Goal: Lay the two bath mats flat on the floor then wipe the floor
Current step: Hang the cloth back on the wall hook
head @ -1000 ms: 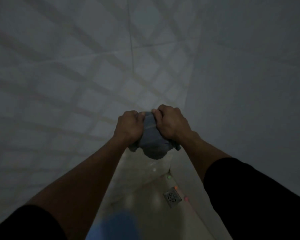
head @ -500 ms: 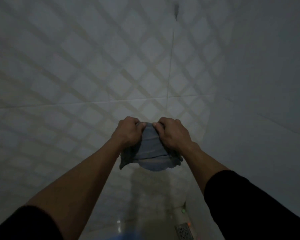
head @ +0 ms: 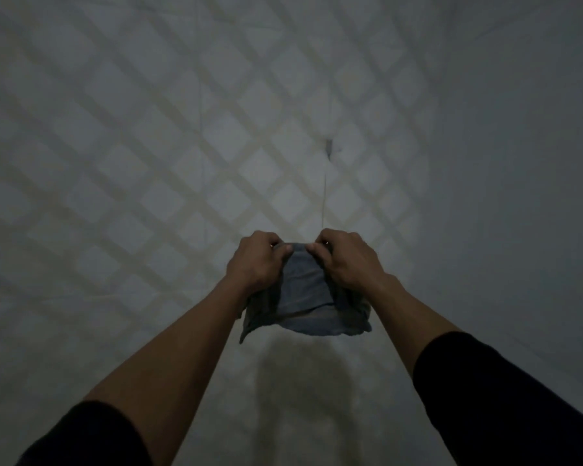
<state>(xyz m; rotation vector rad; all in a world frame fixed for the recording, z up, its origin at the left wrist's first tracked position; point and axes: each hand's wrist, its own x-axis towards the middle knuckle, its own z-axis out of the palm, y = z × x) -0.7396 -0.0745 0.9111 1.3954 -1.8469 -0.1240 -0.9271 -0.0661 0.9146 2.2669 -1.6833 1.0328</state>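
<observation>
A bunched grey-blue cloth [head: 305, 302] hangs in the air in front of me, held at its top edge by both hands. My left hand [head: 254, 260] grips its left side and my right hand [head: 347, 260] grips its right side, fists close together. The lower folds of the cloth droop loose below my wrists. Both arms reach forward in black sleeves. No bath mat and no floor are in view.
A tiled wall [head: 182, 146] with a diamond lattice pattern fills the view ahead. A plain wall [head: 519, 163] meets it in a corner on the right. A small dark mark [head: 329, 148] sits on a tile joint above my hands. The room is dim.
The view has tilted upward: the floor and its drain have dropped out of sight. My hands keep hold of the cloth, which has loosened and hangs a little wider.
</observation>
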